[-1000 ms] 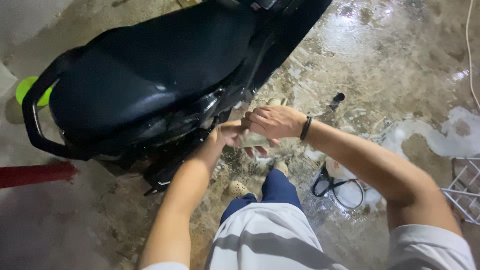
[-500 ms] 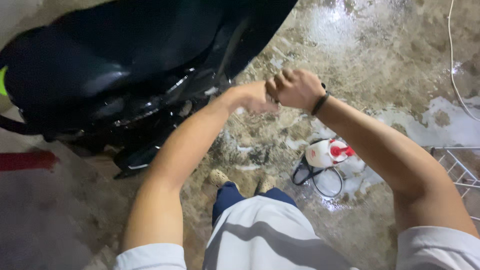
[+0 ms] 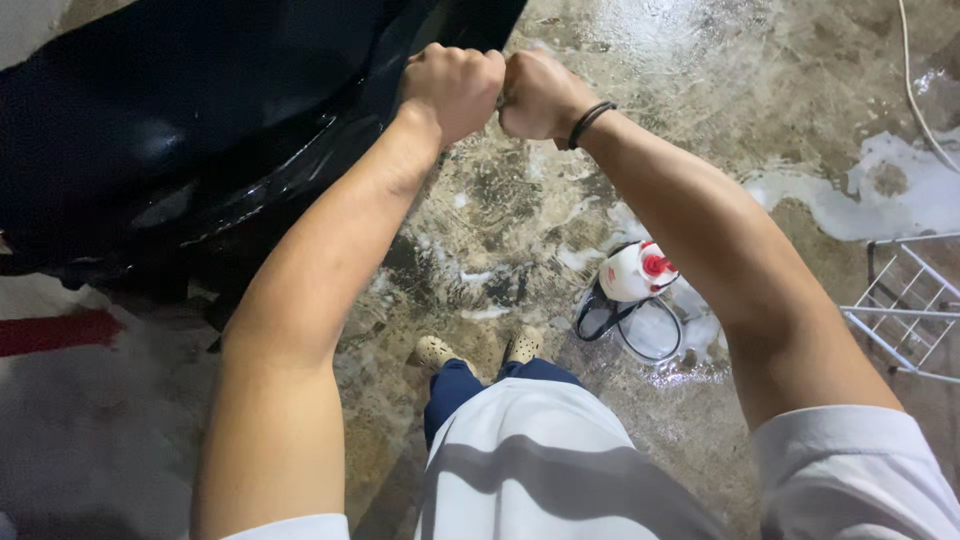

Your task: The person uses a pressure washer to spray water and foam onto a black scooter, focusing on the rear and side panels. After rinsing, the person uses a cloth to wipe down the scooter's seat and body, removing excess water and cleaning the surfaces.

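My left hand and my right hand are clenched into fists and pressed knuckle to knuckle, arms stretched out in front of me. Nothing shows inside either fist. A black band circles my right wrist. The fists hover beside the glossy black body of a scooter, which fills the upper left. My left fist is nearest its dark panel edge; I cannot tell whether it touches. Below, my beige shoes stand on the wet concrete floor.
A white spray bottle with a red cap lies on the floor with a black looped strap. A white wire rack sits at the right edge. Soapy foam and a thin white cable lie at the upper right. A red strip runs along the left.
Both hands have risen away from the scooter's lower side and closed into tight fists pressed together. The view has tilted down, so the scooter seat has slid up and left.
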